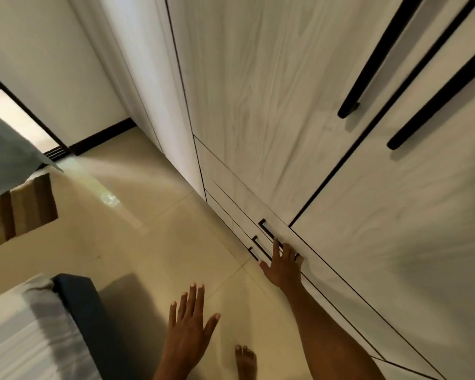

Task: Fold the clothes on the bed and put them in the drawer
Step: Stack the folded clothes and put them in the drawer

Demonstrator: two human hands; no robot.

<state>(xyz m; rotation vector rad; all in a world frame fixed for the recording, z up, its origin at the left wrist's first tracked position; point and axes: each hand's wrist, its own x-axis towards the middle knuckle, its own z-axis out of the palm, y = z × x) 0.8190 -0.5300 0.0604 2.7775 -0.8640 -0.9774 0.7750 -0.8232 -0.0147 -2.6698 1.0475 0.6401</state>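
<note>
A white wood-grain wardrobe fills the right side. At its foot are three shut drawers, each with a short black handle. My right hand lies flat against the drawer fronts, fingers spread over the handles' near ends, gripping nothing. My left hand hovers over the floor, fingers apart and empty. The bed corner, with a white sheet and a dark blue frame, is at the lower left. No clothes show on the visible part of the bed.
Long black door handles run down the wardrobe doors above. My bare foot stands on the cream tiled floor between bed and wardrobe. Grey cloth and brown striped cloth hang at the left, beside a doorway.
</note>
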